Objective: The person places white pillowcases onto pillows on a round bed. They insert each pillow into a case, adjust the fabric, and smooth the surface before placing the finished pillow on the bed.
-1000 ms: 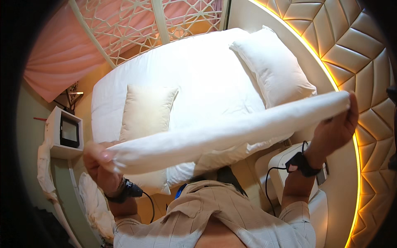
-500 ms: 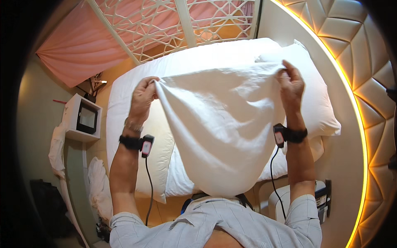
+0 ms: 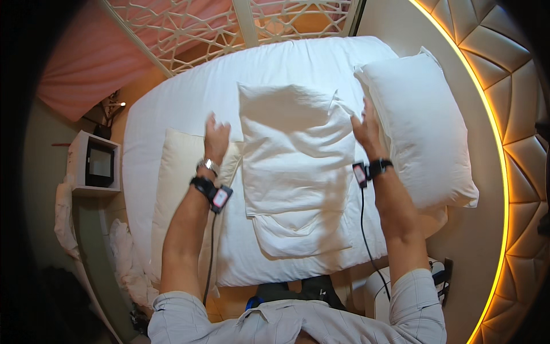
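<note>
A white pillowcase [image 3: 298, 166] lies spread and creased on the bed in front of me, a flap of its cloth showing at the near end. My left hand [image 3: 217, 140] hovers above the far edge of a bare cream pillow [image 3: 182, 172], left of the pillowcase, its fingers apart and holding nothing. Beside the pillowcase's far right corner is my right hand [image 3: 368, 131], thumb and forefinger parted; whether its thumb touches the cloth is hard to see. A plump white pillow [image 3: 418, 120] lies just right of that hand.
The bed [image 3: 189, 92] has a white sheet. Beyond it stands a white lattice screen [image 3: 195, 34]; a padded wall [image 3: 515, 103] with a light strip curves along the right. A small white cabinet [image 3: 74, 166] is at left, and a white case [image 3: 378, 295] stands near right.
The pillowcase, held up by both hands before, now lies flat on the bed. Both hands have let go and come closer together. The view has shifted, showing more of the bed.
</note>
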Available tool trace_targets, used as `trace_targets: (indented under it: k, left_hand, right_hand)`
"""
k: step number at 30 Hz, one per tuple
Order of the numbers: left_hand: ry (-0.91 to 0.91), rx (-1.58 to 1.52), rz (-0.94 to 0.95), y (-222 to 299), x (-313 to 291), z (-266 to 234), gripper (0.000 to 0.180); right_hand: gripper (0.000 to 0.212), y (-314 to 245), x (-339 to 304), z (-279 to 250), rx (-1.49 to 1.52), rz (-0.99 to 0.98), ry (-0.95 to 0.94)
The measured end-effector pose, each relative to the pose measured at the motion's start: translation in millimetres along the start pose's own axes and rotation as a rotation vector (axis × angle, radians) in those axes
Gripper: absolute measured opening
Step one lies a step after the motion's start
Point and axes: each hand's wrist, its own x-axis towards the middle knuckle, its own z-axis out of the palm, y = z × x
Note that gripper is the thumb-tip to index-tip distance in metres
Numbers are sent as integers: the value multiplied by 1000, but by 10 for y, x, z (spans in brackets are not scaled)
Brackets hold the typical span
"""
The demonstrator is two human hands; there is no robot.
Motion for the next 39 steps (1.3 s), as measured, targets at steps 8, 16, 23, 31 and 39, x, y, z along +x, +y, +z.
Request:
trace_targets:
  k: [8, 16, 23, 31, 39]
  left_hand:
    - [-262, 329, -467, -2594, -2536, 348, 58]
    - [-377, 246, -566, -2282, -3431, 411, 50]
    - [-623, 130, -689, -2223, -3836, -143, 41]
    - [-665, 510, -641, -2403, -4032, -584, 52]
    - [-338, 450, 207, -1728, -1899, 359, 35]
  right_hand:
    - [61, 1506, -3437, 12, -192, 693, -304]
    - [41, 895, -4374, -7, -178, 748, -409]
    - [51, 963, -5040, -718, -158, 1067, -926]
    - [35, 1393, -4278, -645, -252, 862, -751]
    - [25, 1728, -1215, 936, -131, 316, -131]
